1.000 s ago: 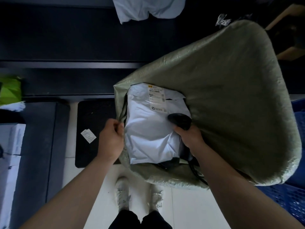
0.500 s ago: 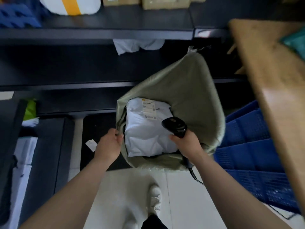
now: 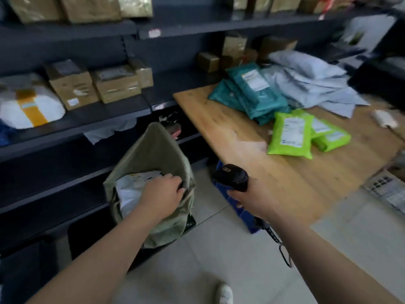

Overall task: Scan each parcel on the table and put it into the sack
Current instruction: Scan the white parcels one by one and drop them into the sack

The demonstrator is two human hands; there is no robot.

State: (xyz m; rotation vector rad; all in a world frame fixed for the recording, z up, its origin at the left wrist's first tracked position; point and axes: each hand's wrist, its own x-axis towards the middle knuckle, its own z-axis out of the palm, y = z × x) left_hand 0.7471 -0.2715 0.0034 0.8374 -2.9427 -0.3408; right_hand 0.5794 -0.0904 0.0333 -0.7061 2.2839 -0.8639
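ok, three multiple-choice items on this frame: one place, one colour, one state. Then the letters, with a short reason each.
1. The sack stands:
A on the floor beside the table
B on a shelf
C on a chair

2. The parcels nearest the table's front edge are:
A red
B lime green
C black

3. The right hand:
A is empty
B holds a parcel
C grips the scanner

A: it stands low, left of the tabletop.
B: bright green mailers lie foremost.
C: its fingers wrap the black handle.

Sack (image 3: pixel 153 150) olive green; scanner (image 3: pixel 233 177) black; parcels lime (image 3: pixel 290 133), teal (image 3: pixel 252 93), pale grey (image 3: pixel 306 71); table (image 3: pixel 285 176) light wood.
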